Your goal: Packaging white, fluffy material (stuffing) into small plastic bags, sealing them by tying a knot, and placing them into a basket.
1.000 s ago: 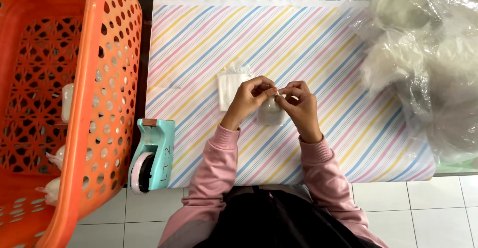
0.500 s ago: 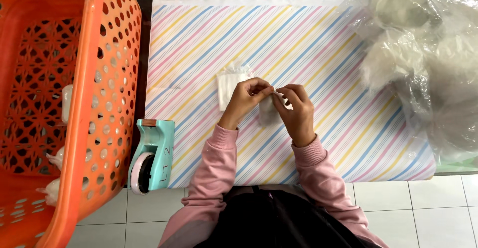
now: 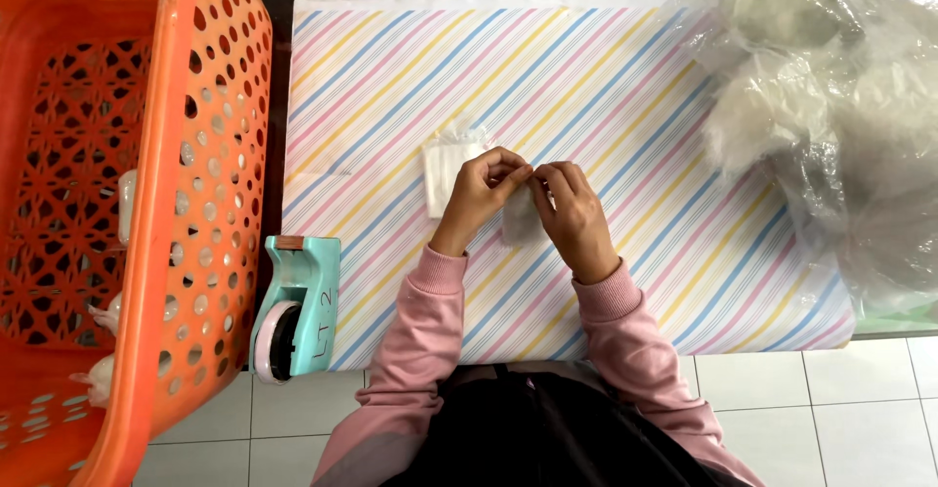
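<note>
My left hand [image 3: 481, 194] and my right hand [image 3: 572, 211] meet over the striped table cover [image 3: 625, 86], fingertips pinched together on a small clear plastic pouch [image 3: 520, 219] with something whitish inside. The pouch hangs between the two hands, partly hidden by the fingers. A small stack of clear bags [image 3: 446, 170] lies flat just left of my left hand. Both arms wear pink sleeves.
A tall orange perforated basket [image 3: 195, 204] stands at the left, with a few small packed white items [image 3: 103, 375] at its bottom. A teal tape dispenser [image 3: 296, 308] sits at the table's front left edge. A big clear plastic bag of white stuffing [image 3: 831, 106] fills the right side.
Both hands have drawn slightly closer together on the pouch, with the right hand shifted a little left and down. Nothing else moved.
</note>
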